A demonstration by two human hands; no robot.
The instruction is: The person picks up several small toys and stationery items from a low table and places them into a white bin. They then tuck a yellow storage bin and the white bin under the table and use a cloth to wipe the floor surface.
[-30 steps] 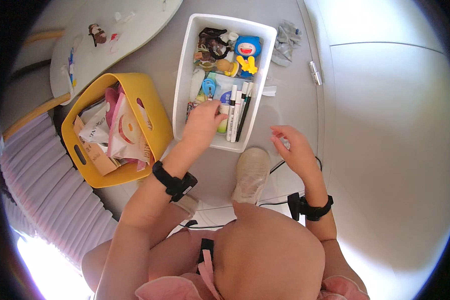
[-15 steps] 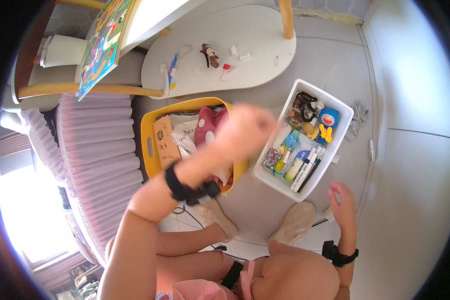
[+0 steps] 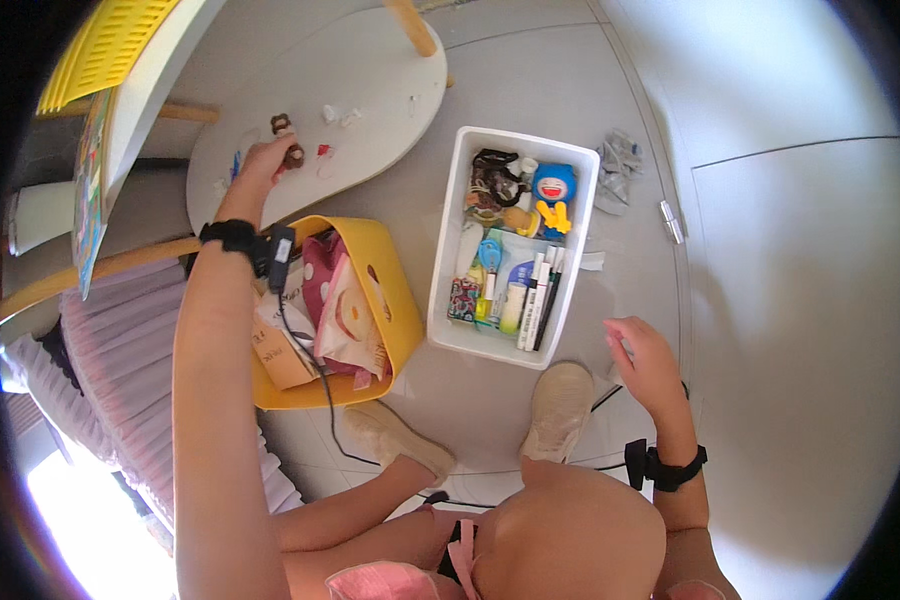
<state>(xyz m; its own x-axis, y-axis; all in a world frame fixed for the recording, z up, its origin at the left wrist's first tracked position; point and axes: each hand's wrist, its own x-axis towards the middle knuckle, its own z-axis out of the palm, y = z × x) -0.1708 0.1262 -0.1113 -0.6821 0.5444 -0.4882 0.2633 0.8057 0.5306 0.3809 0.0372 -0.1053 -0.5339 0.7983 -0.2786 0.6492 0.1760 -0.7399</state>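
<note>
White tabletop point(image 3: 380, 80) | brown toy point(image 3: 281, 123) against far side of left grip point(image 3: 263, 165) | clasp: cannot tell | right grip point(image 3: 648, 366) released

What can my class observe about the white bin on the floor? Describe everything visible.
The white bin is rectangular and open-topped, with rounded corners and a raised rim; it looks plastic. It stands upright on the grey floor, its long sides running away from the person. Assorted things fill it, including a blue-headed toy and slim markers. Neither the left hand nor the right hand touches it.
</note>
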